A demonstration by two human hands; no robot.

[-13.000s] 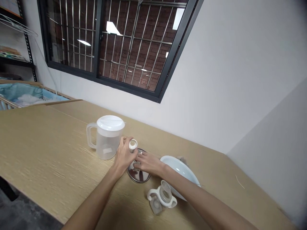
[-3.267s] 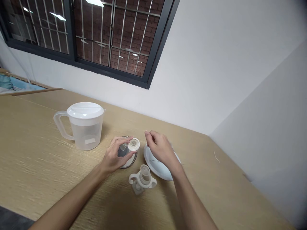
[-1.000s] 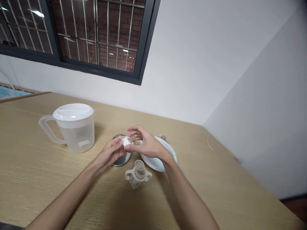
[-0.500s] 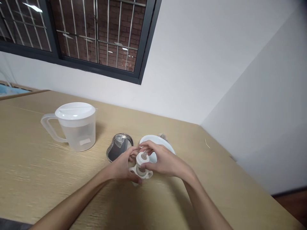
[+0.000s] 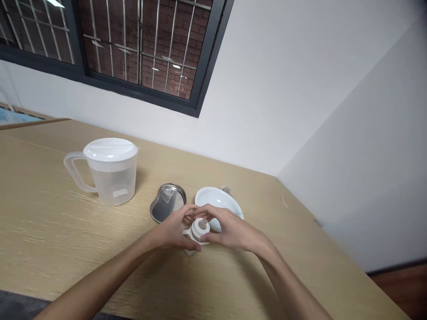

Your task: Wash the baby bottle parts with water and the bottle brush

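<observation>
A small white baby bottle with side handles (image 5: 191,242) stands on the wooden table (image 5: 50,222). My left hand (image 5: 171,231) is closed around its handle and body from the left. My right hand (image 5: 230,229) pinches the white nipple cap (image 5: 200,227) on top of the bottle, fingers curled round the ring. A steel bowl (image 5: 167,202) lies just behind my left hand and a white plate (image 5: 216,202) behind my right hand.
A translucent lidded pitcher (image 5: 110,171) stands at the left of the table. The white wall and a corner close in behind and to the right. A barred window is above. The table's near edge runs along the bottom.
The nipple cap went from being held in the air over the steel bowl down onto the top of the bottle. Both hands came toward me and now close around the bottle.
</observation>
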